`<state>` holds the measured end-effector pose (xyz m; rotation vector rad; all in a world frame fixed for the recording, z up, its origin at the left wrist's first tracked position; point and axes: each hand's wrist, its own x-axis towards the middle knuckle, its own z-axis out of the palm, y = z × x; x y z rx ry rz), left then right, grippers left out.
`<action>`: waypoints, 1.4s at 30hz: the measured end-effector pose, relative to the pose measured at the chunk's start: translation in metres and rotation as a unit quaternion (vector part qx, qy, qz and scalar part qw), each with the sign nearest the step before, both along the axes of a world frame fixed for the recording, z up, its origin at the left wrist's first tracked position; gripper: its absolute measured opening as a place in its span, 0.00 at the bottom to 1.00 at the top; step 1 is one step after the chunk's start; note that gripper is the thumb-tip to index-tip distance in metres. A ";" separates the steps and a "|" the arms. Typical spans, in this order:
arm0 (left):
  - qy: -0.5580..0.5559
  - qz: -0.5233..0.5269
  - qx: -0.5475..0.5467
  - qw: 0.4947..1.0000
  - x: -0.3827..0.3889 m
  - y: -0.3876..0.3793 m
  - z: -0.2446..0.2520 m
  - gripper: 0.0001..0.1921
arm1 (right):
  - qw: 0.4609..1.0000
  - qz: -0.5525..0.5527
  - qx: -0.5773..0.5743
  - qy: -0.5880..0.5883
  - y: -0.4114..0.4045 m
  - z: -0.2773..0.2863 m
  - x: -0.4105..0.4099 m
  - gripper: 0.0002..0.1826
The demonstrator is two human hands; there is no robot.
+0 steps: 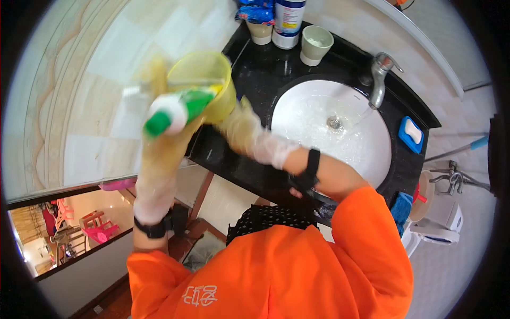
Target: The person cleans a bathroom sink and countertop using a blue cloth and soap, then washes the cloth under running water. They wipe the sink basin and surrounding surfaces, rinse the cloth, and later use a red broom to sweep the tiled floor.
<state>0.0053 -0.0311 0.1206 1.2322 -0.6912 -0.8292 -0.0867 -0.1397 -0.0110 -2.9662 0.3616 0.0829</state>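
A translucent yellow cup [228, 93] is tilted above the left end of the black counter. My gloved left hand [169, 143] holds it from below and the left, with its fingers partly hidden. A green and white tube with a green cap [171, 115] sticks out of the cup towards me. A blurred white brush-like head [131, 92] shows left of it. Against the cup's lower right side is my gloved right hand [241, 127]; motion blur hides whether its fingers grip. Water runs from the faucet [380, 77] into the white basin [297, 103].
Along the back of the counter [259, 69] stand a pale green cup [316, 44], a white and blue bottle [287, 24] and a blue packet [257, 12]. On the right are a soap dish [403, 138] and a blue cloth [401, 209]. A tiled wall [111, 107] borders the left.
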 end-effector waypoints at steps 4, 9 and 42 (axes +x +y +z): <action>-0.349 0.022 0.083 0.933 0.007 -0.098 -0.039 0.51 | 0.989 0.123 0.062 -0.054 0.042 0.015 -0.084 0.27; -0.507 0.038 0.071 0.858 0.027 -0.167 -0.100 0.51 | 0.989 0.049 0.114 -0.083 0.068 0.015 -0.183 0.24; -0.616 -0.242 0.106 0.742 -0.107 -0.096 -0.096 0.09 | 0.883 -0.468 0.002 -0.018 -0.027 0.007 -0.393 0.22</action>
